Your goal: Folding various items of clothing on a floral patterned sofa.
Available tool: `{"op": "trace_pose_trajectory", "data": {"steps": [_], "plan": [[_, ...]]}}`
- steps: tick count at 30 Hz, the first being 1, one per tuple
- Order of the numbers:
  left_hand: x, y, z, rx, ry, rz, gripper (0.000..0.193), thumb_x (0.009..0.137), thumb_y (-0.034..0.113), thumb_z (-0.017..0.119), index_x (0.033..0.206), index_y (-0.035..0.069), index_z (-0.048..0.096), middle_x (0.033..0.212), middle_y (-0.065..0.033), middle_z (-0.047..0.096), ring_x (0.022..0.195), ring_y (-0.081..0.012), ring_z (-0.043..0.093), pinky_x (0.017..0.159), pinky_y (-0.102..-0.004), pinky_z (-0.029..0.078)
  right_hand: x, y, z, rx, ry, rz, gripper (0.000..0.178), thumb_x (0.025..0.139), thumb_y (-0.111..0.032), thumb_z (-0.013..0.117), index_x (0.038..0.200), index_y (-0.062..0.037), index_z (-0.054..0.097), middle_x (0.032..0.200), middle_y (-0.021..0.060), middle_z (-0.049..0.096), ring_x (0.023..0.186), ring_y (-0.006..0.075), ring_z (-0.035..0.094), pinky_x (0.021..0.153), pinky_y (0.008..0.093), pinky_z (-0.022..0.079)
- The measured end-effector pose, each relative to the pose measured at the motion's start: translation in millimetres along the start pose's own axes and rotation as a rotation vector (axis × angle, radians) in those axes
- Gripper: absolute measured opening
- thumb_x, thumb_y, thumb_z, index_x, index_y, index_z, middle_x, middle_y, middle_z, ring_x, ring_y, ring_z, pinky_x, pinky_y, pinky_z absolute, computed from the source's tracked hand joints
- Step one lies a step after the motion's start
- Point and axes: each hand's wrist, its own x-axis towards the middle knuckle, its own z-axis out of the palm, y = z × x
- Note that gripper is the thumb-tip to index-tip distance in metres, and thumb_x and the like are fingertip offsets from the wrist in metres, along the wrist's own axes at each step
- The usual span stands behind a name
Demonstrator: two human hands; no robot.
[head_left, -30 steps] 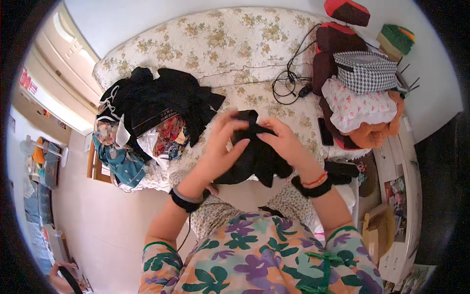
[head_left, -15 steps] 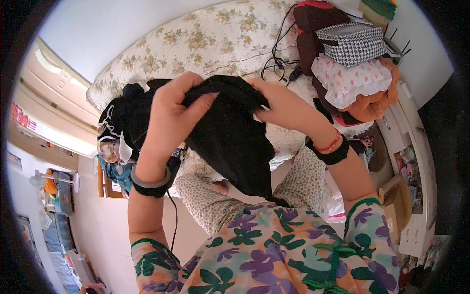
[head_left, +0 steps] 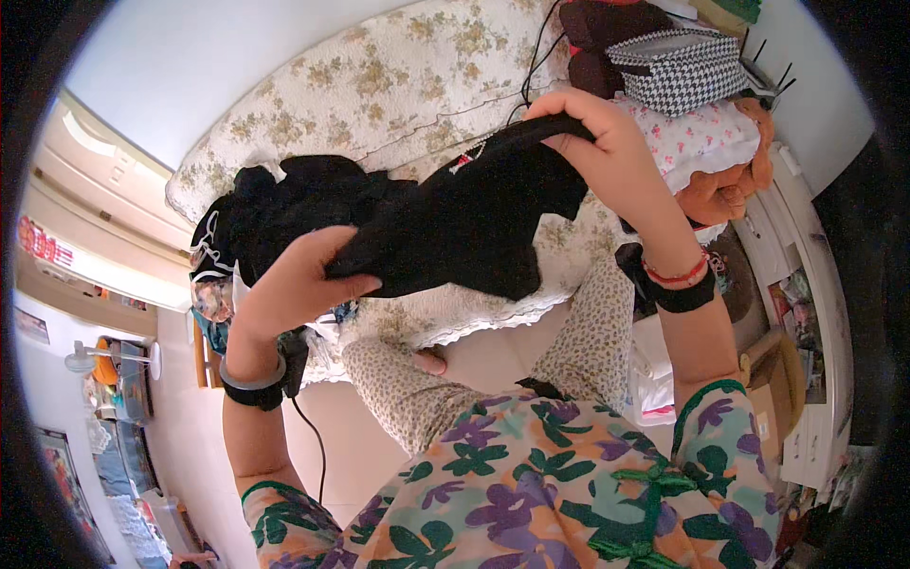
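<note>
Left hand (head_left: 299, 280) fingers clenched on black garment (head_left: 464, 223), lower end. Right hand (head_left: 607, 152) fingers pinch its upper edge. Dark clothes pile (head_left: 275, 204) just beyond left fingers.

Item logged from the head view: I saw one black garment (head_left: 464, 223), held up and stretched between both hands above the bed (head_left: 379, 85). The left hand (head_left: 294, 284) gripped its lower end; the right hand (head_left: 607, 152) pinched its upper end, fingers closed over the cloth. Behind the left hand lay a heap of dark clothes (head_left: 275, 209) on the floral bedspread. A houndstooth bag (head_left: 678, 71) sat beyond the right hand, on a stack of folded items.
</note>
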Motion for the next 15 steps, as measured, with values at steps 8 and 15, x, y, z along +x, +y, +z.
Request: {"op": "trace_pose_trajectory", "data": {"steps": [8, 15], "plan": [[-35.1, -8.5, -32.5, 0.166, 0.488, 0.365, 0.026, 0.066, -0.003, 0.067, 0.09, 0.001, 0.056, 0.095, -0.0094, 0.057, 0.089, -0.0229, 0.054, 0.082, -0.0317, 0.042, -3.7, -45.4, -23.7, 0.11, -0.019, -0.173, 0.019, 0.072, -0.004, 0.066, 0.09, -0.0003, 0.062, 0.083, 0.0081, 0.064, 0.077, 0.0168, 0.061, 0.069, 0.0254, 0.046], [-1.8, -60.0, -24.6, 0.085, 0.57, 0.056, 0.032, 0.075, 0.002, 0.069, 0.105, 0.001, 0.058, 0.099, -0.005, 0.059, 0.094, -0.0156, 0.053, 0.087, -0.0271, 0.041, 28.3, 39.5, 0.2, -0.19, -0.212, 0.082, 0.025, 0.077, -0.019, 0.068, 0.093, 0.0002, 0.063, 0.076, 0.0131, 0.062, 0.069, 0.0188, 0.059, 0.065, 0.0283, 0.045]]}}
